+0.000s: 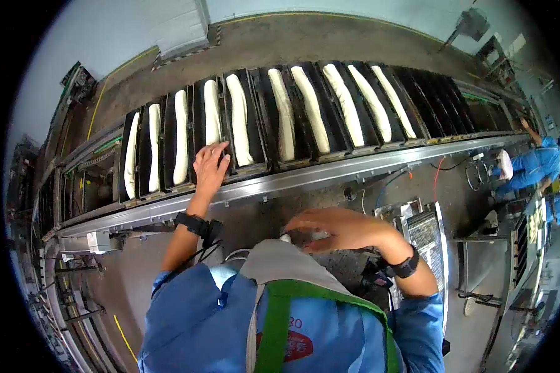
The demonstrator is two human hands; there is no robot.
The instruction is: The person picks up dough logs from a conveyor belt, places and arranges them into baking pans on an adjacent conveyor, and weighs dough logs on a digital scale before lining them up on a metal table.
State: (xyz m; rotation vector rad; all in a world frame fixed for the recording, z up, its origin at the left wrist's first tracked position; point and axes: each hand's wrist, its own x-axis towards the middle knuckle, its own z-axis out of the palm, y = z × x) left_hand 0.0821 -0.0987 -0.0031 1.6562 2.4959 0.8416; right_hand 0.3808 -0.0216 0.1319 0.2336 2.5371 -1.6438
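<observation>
Long pale dough strips lie lengthwise in dark pans [261, 124] on a conveyor. My left hand [211, 164] reaches over the near end of one dough strip [211, 115], its fingers spread and resting at the strip's lower end. Right beside it lies another dough strip [238, 121]. My right hand [323, 229] is held in front of my body, below the metal rail, with its fingers curved and apart. Nothing shows in it. A black band is on each wrist.
The metal rail [292, 184] runs along the conveyor's near side. A metal grated frame [424, 245] stands to my right. At the far right a co-worker in blue [532, 166] is beside the line, with another person's blue sleeve lower down.
</observation>
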